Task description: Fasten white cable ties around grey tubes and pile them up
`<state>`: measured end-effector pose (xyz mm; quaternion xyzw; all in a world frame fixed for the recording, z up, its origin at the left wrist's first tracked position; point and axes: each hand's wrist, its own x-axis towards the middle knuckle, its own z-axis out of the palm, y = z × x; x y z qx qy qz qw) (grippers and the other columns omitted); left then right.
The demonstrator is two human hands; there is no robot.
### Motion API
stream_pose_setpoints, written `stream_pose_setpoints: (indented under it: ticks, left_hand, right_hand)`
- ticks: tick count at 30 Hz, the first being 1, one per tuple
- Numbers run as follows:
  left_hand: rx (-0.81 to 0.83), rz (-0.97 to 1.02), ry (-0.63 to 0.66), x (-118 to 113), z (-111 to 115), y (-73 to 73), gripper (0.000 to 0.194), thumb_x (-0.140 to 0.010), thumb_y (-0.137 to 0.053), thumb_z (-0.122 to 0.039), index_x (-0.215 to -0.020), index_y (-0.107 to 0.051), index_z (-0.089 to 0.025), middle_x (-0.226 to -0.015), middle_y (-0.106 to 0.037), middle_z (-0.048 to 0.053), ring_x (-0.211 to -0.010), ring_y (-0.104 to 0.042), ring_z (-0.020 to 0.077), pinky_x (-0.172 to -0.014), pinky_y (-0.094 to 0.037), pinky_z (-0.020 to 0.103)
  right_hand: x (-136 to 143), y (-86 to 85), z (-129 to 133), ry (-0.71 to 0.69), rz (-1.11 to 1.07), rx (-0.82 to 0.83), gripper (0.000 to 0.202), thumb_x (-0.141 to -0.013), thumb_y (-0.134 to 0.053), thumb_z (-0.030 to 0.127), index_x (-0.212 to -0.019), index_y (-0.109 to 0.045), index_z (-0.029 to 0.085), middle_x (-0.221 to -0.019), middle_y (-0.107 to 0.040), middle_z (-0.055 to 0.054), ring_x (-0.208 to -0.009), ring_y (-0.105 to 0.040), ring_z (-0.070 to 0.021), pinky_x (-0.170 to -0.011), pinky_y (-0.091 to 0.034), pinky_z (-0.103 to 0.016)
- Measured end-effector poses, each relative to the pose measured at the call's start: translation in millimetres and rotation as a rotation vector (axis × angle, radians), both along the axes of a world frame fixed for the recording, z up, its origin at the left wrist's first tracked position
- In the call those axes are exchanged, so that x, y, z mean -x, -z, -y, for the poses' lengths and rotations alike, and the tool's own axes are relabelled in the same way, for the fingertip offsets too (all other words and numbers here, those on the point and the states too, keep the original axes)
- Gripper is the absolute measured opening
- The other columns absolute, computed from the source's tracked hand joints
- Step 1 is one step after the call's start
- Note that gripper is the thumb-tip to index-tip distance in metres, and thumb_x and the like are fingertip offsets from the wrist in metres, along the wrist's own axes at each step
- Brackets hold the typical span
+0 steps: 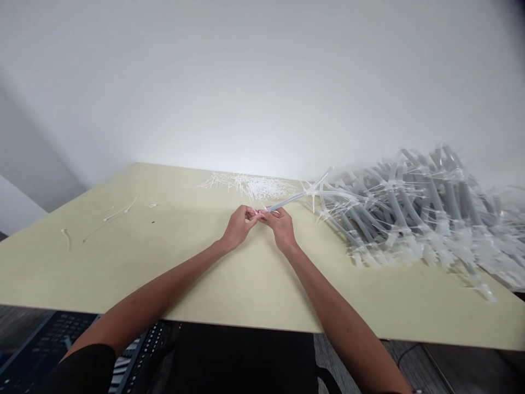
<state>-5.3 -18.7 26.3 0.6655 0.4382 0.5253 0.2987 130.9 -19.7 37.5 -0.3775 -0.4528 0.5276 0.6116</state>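
Observation:
My left hand (pixel 239 229) and my right hand (pixel 280 225) meet above the middle of the table, both with fingers closed. Between them is the near end of a grey tube (pixel 287 201), which slants up to the right and splits into clear branches at a white-tied joint (pixel 313 190). The right fingers wrap round the tube close to its end. The left fingertips pinch at that same end, where a small pale piece is mostly hidden. Just beyond the hands lies a heap of white cable ties (pixel 262 187).
A large pile of similar grey tubes (pixel 410 205) with clear ends covers the table's right side. On the left of the pale yellow table (pixel 164 273) lie a few loose ties (pixel 121 213) and a short tube piece (pixel 66 238). A dark crate (pixel 36 339) stands below the front edge.

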Motion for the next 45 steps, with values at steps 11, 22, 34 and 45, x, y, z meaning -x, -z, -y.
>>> stream_pose_setpoints:
  ticks: [11,22,34,45]
  left_hand:
    - [0.058,0.004,0.033,-1.1,0.1,0.1,0.027,-0.076,-0.056,-0.041,-0.084,-0.053,-0.015,-0.088,-0.06,0.005,-0.077,-0.056,0.0133,-0.073,-0.045,0.029]
    - [-0.148,0.025,-0.083,-9.5,27.2,-21.3,0.022,-0.083,-0.05,-0.033,-0.098,-0.053,-0.017,-0.098,-0.057,0.007,-0.088,-0.055,0.0148,-0.081,-0.045,0.031]
    - [-0.738,-0.128,0.021,-25.8,85.7,-90.8,0.035,-0.082,-0.048,-0.014,-0.116,-0.046,-0.02,-0.117,-0.053,0.01,-0.111,-0.047,0.0213,-0.093,-0.042,0.043]
    - [-0.884,-0.141,0.047,-37.3,107.3,-97.4,0.042,-0.078,-0.05,-0.013,-0.119,-0.043,-0.019,-0.119,-0.051,0.012,-0.112,-0.047,0.0241,-0.09,-0.044,0.045]
  right_hand:
    - [2.1,5.4,-0.8,0.061,-0.002,0.029,0.025,-0.062,-0.071,0.03,-0.078,-0.059,0.016,-0.077,-0.067,-0.004,-0.073,-0.064,-0.0174,-0.078,-0.053,-0.038]
    - [-9.4,-15.8,1.0,-0.19,-0.175,0.013,0.025,-0.065,-0.071,0.029,-0.083,-0.059,0.017,-0.084,-0.066,-0.004,-0.08,-0.062,-0.0155,-0.082,-0.049,-0.034]
    - [-22.4,-71.2,23.0,-0.308,-0.316,-0.024,0.019,-0.07,-0.066,0.034,-0.084,-0.063,0.021,-0.089,-0.065,-0.002,-0.088,-0.06,-0.0154,-0.079,-0.05,-0.026]
    - [-30.5,-85.7,53.0,-0.387,-0.353,0.06,0.026,-0.07,-0.064,0.04,-0.089,-0.06,0.022,-0.081,-0.063,-0.001,-0.071,-0.058,-0.0109,-0.063,-0.049,-0.02]
